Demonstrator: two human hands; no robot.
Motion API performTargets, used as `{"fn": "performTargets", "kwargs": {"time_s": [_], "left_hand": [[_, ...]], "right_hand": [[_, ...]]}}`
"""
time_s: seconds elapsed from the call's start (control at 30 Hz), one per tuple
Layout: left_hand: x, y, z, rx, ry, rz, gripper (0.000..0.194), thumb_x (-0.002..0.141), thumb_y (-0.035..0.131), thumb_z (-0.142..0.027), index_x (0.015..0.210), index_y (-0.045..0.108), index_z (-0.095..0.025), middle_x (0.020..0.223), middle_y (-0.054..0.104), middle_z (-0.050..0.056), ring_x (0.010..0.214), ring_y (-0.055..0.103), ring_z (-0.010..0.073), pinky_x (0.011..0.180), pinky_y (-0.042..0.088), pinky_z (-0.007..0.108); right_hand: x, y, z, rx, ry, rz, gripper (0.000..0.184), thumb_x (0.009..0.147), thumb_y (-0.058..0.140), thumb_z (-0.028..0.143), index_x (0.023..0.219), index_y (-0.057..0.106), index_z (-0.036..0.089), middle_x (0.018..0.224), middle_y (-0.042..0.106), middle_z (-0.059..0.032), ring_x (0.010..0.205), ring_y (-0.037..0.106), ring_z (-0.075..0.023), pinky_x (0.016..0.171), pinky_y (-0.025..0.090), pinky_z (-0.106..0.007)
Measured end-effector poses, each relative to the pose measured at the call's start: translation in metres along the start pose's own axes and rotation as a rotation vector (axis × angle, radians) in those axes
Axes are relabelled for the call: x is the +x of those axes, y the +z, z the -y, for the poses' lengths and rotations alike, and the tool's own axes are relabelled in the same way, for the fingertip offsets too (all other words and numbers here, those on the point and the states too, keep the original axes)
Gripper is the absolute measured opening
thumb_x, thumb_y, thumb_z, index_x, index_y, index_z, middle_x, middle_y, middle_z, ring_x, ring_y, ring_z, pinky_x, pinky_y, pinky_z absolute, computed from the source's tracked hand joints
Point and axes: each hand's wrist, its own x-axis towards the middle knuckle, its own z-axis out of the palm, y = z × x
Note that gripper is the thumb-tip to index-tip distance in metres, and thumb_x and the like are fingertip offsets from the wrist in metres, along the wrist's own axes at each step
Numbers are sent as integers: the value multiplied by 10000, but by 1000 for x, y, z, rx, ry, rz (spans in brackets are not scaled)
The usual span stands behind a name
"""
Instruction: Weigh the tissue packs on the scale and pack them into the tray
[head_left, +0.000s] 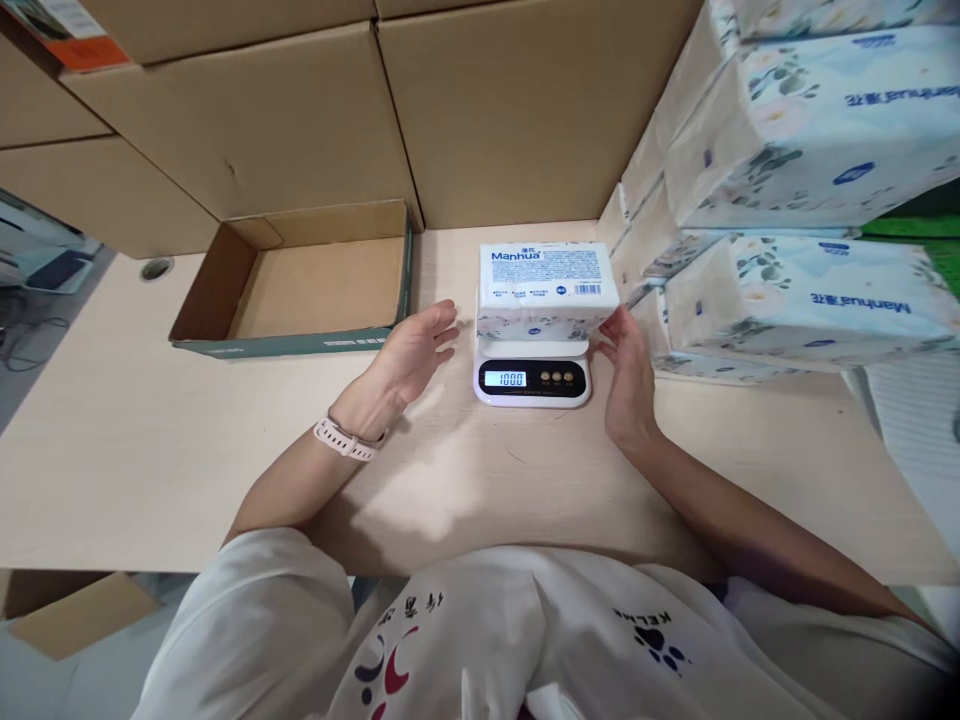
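Note:
A pack of tissues, white and pale blue with "Manhua" printing, lies on a small white kitchen scale. The scale's lit display reads about 100.0. To the left of the pack, apart from it, my left hand is open with its palm turned inward; a pale watch strap is on that wrist. My right hand is at the pack's lower right corner, fingers loosely bent and not wrapped round it. Whether its fingertips touch the pack I cannot tell.
A shallow open cardboard box with a green outside lies at the left. Tall brown cartons stand along the back. More tissue packs are stacked at the right. A cable hole is in the light wooden table.

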Motion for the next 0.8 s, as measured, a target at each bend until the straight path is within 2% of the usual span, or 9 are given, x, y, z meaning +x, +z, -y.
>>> {"fn": "performTargets", "kwargs": {"time_s": [0.17, 0.4, 0.57, 0.8], "left_hand": [[0, 1, -1, -16, 5, -6, 417, 826, 683, -350, 1206, 574, -217, 1723, 482, 151, 1628, 446, 352, 1374, 311, 492], [3, -3, 3, 10, 9, 19, 455, 806, 696, -375, 1220, 582, -221, 1650, 559, 140, 1615, 466, 360, 1376, 314, 491], [5, -4, 3, -5, 12, 22, 492, 784, 722, -373, 1232, 592, -219, 1651, 554, 150, 1620, 461, 380, 1381, 312, 510], [3, -2, 1, -19, 1, 21, 458, 821, 692, -339, 1244, 575, -209, 1691, 522, 152, 1635, 446, 369, 1392, 291, 500]], "right_hand": [[-1, 1, -1, 2, 3, -9, 824, 962, 439, 884, 1565, 632, 357, 1667, 599, -86, 1553, 576, -340, 1334, 429, -667], [-1, 0, -3, -3, -10, 9, 828, 976, 452, 865, 1591, 612, 333, 1675, 591, -104, 1562, 572, -335, 1337, 439, -641], [-2, -2, -5, 12, 11, 25, 888, 967, 473, 876, 1635, 568, 299, 1691, 574, -134, 1582, 554, -346, 1358, 408, -641], [-2, -3, -4, 1, 12, 37, 875, 977, 453, 875, 1639, 559, 313, 1696, 574, -119, 1594, 544, -345, 1357, 416, -643]]}}
